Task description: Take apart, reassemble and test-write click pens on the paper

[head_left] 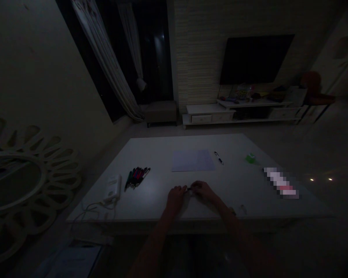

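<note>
In the dim head view, my left hand (176, 196) and my right hand (203, 190) meet near the front edge of the white table (153, 150). Between their fingertips is a small dark and light object (189, 189), too small to name. The fingers of both hands are closed on it. A pale sheet of paper (193, 160) lies just beyond the hands. Right of the paper lies a black and white pen (219, 158). To the left is a pile of pens (137, 177) in several colours.
A white power strip (113, 187) with cables sits at the table's left. A green item (250, 158) and a pixelated object (281, 183) lie on the right. A small clear item (243, 209) rests near the front edge, by my right forearm.
</note>
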### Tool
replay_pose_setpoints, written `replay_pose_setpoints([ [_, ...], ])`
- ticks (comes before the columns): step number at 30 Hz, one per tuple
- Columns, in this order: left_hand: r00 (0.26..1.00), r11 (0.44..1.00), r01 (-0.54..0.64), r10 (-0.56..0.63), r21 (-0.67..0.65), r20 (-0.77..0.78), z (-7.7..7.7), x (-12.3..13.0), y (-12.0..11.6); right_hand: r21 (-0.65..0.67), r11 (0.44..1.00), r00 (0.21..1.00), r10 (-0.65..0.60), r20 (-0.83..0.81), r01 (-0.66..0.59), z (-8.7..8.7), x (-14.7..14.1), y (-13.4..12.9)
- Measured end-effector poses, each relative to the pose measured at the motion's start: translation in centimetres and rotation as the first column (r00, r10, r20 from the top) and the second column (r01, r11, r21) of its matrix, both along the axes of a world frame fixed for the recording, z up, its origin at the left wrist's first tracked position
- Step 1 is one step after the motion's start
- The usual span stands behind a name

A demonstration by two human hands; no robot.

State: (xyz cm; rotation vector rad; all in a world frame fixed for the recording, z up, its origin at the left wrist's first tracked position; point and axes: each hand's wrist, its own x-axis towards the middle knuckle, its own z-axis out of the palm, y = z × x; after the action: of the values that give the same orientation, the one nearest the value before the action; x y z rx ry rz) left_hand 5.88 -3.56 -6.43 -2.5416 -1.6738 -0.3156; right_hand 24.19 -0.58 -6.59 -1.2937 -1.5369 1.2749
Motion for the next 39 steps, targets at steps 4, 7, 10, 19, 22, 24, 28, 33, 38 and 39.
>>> replay_pose_setpoints([
  [4,1.000,1.000,0.000,0.000,0.006,0.018,-0.45,-0.06,0.13,-0.009,1.000,0.999,-0.003,0.046,0.003,0.24,-0.12,-0.17],
  [7,1.000,1.000,0.005,-0.006,0.013,0.022,-0.65,-0.11,0.25,0.020,1.000,1.000,-0.014,0.016,0.013,0.23,-0.16,-0.30],
  [10,1.000,1.000,0.005,-0.005,0.015,0.018,-0.67,-0.12,0.28,-0.028,1.000,1.000,0.009,0.016,-0.009,0.21,-0.19,-0.37],
  [19,1.000,1.000,-0.008,0.008,0.012,0.019,-0.49,-0.09,0.16,0.050,0.999,0.999,-0.009,0.035,0.007,-0.02,-0.15,-0.14],
  [22,0.999,1.000,-0.030,0.030,-0.006,0.014,-0.32,-0.03,0.19,0.066,0.996,0.998,-0.056,0.014,0.055,-0.26,-0.16,-0.22],
  [24,0.999,0.999,-0.035,0.035,-0.011,0.014,-0.26,0.03,0.20,-0.007,0.997,0.997,-0.073,0.014,0.073,-0.35,-0.21,-0.31],
  [28,0.999,1.000,-0.031,0.031,0.006,0.014,-0.34,0.03,0.20,0.041,0.998,0.998,-0.052,-0.025,0.053,-0.25,-0.32,-0.32],
  [33,1.000,1.000,-0.015,0.015,0.012,0.014,-0.54,-0.09,0.25,-0.020,0.998,0.998,-0.067,-0.010,0.067,-0.24,-0.38,-0.14],
  [38,0.998,0.999,-0.035,0.033,0.022,0.051,-0.58,-0.03,0.27,0.082,0.993,0.995,-0.085,-0.044,0.088,-0.32,-0.21,-0.22],
  [39,0.998,0.999,-0.034,0.032,0.026,0.053,-0.57,-0.02,0.26,0.038,0.996,0.996,-0.081,-0.049,0.083,-0.30,-0.26,-0.21],
])
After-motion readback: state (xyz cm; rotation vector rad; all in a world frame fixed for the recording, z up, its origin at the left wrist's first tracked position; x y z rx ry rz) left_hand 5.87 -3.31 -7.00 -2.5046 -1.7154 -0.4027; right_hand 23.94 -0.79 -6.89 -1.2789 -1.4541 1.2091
